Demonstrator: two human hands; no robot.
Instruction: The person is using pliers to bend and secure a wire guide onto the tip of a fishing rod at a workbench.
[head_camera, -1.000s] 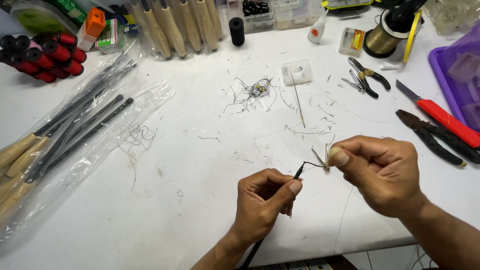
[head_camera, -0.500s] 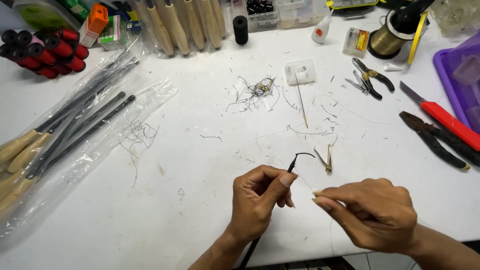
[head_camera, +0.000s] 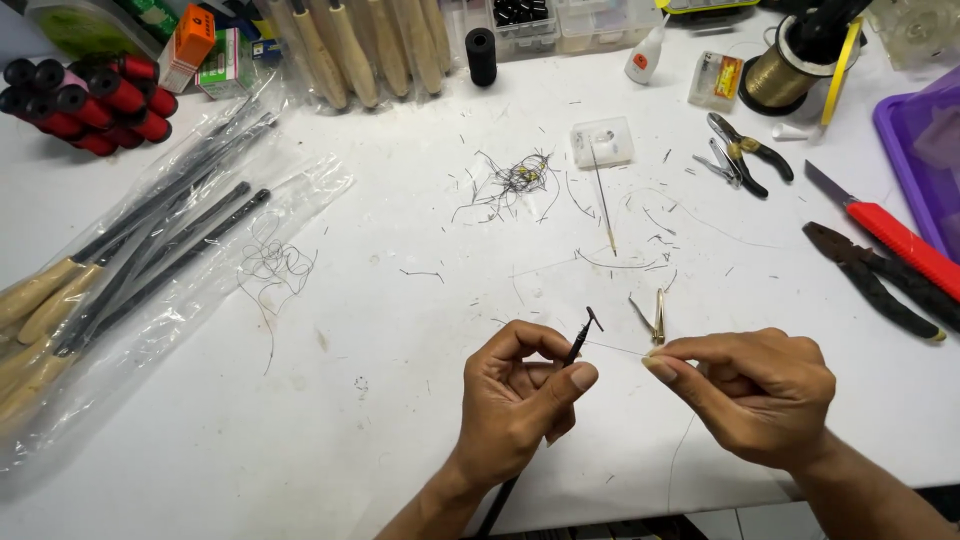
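Several wooden-handled tools in clear plastic bags (head_camera: 130, 270) lie at the far left of the white table (head_camera: 380, 420), their dark shafts slanting up toward the right. Behind them sits a cluster of red-and-black spools (head_camera: 85, 105). A loose tangle of dark thread (head_camera: 275, 268) lies just right of the bags, and a second tangle of wire scraps (head_camera: 515, 180) lies farther back near the middle.

Low in the middle, the left hand (head_camera: 520, 395) pinches a thin black rod (head_camera: 580, 340) between thumb and fingers. Its long axis runs from lower left, under the wrist, up to the right, with the small hooked tip pointing away from the person.

A fine thread (head_camera: 615, 346) runs from that tip rightward to the right hand (head_camera: 755, 395), whose thumb and forefinger are pressed together on its end. Just behind the right hand, touching the table, lie small brass tweezers (head_camera: 655, 318). Farther right rest black pliers (head_camera: 880, 280) and a red utility knife (head_camera: 885, 230); nothing lies between the hands.
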